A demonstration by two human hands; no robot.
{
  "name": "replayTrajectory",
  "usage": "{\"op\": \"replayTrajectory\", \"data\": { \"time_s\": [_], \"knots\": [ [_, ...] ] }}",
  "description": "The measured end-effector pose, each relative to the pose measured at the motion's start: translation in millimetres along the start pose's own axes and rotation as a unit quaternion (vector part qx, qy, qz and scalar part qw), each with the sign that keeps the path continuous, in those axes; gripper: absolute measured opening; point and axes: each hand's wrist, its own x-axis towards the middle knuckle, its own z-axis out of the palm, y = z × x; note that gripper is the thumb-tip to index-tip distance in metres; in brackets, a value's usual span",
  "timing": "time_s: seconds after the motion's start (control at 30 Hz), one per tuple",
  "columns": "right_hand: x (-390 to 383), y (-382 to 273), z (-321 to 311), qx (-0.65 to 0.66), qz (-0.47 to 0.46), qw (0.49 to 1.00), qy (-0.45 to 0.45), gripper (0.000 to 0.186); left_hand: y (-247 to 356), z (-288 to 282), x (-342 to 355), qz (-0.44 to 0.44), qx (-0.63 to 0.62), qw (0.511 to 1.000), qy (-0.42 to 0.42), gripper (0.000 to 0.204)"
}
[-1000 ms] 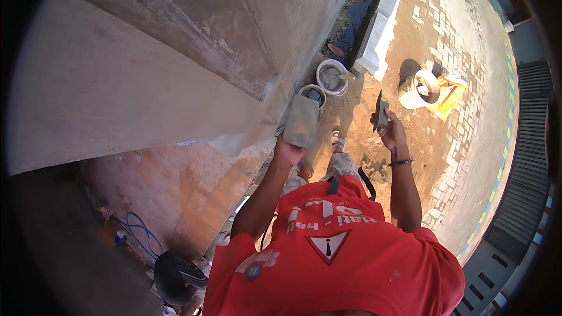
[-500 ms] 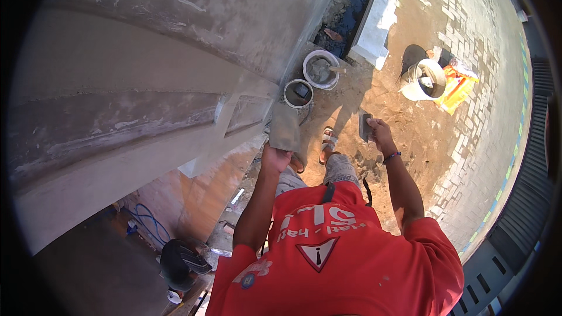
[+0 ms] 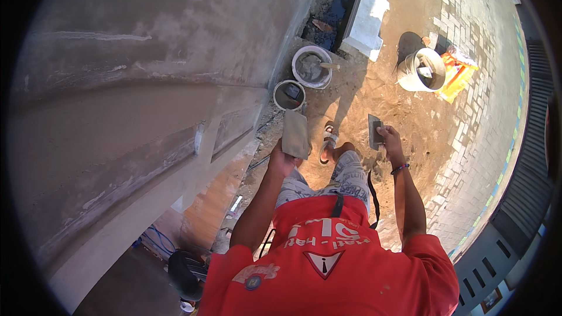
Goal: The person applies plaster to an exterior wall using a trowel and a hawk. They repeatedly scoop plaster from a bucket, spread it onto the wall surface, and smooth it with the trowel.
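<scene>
The landmark is the white bucket (image 3: 295, 71) with grey paste inside, from which a short wooden handle (image 3: 331, 66) is sticking out to the right. The left hand (image 3: 283, 162) is on the person's side of this bucket, a little to its left. It is holding a flat grey board (image 3: 295, 133); the fingers are closed on the near end of the board, but some of them are hidden beneath it, so I cannot tell how each one is placed. The board points toward the bucket and is well apart from it.

The right hand (image 3: 390, 140) is to the right of the bucket and also nearer to the person. Its fingers are closed around the dark grip of a small trowel (image 3: 372, 134), with no open space that I can see. The metal plate of the trowel touches neither the board nor the bucket.

A smaller bucket (image 3: 276, 97) is just beside the landmark, toward the person and left. Well to the right of the landmark stands a cream bucket (image 3: 408, 79), with an orange bag (image 3: 460, 76) next to it.
</scene>
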Motion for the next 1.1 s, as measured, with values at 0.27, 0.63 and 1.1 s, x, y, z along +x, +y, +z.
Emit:
{"op": "replayTrajectory", "data": {
  "time_s": [0.27,0.63,1.1],
  "knots": [
    [199.0,55.7,81.1,0.170,0.028,0.982,-0.083,0.021,9.3,-70.1,126.8,0.069,-0.001,0.997,0.041,0.029],
    [509.0,61.1,188.2,0.089,-0.065,0.994,-0.025,0.062,50.5,-154.0,292.4,0.131,0.000,0.982,-0.137,0.036],
    [465.2,49.3,234.9,-0.102,-0.151,0.951,-0.248,0.039,61.1,-183.3,305.7,0.219,0.004,0.961,-0.168,0.032]
  ]
}}
